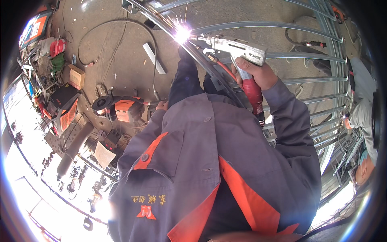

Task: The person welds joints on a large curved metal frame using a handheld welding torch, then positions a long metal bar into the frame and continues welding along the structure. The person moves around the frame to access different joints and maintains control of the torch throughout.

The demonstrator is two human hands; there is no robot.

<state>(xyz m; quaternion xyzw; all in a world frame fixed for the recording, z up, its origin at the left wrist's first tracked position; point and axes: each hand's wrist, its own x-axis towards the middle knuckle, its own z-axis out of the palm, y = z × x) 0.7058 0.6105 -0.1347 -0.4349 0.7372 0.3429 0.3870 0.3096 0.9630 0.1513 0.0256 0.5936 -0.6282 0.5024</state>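
A silver welding gun (242, 52) with a red-wrapped lower handle is gripped in my right hand (258, 74), fingers round its grip and thumb near the body. Its nozzle points left at a galvanized metal frame rail (159, 22), where a bright white-violet arc (182, 34) throws sparks. The glare hides the exact contact spot. A red hose (221, 63) runs close beside the gun. My left hand (162, 105) is low by my left thigh, next to an orange-and-black machine (123, 109). Most of it is covered by the sleeve, and its fingers do not show clearly.
Curved metal bars (262, 25) of the frame span the right side. Another person in grey (363, 105) is at the far right. A dark cable (117, 21) loops over the floor near a loose metal strip (154, 58). A cardboard box (76, 76) and equipment stand left.
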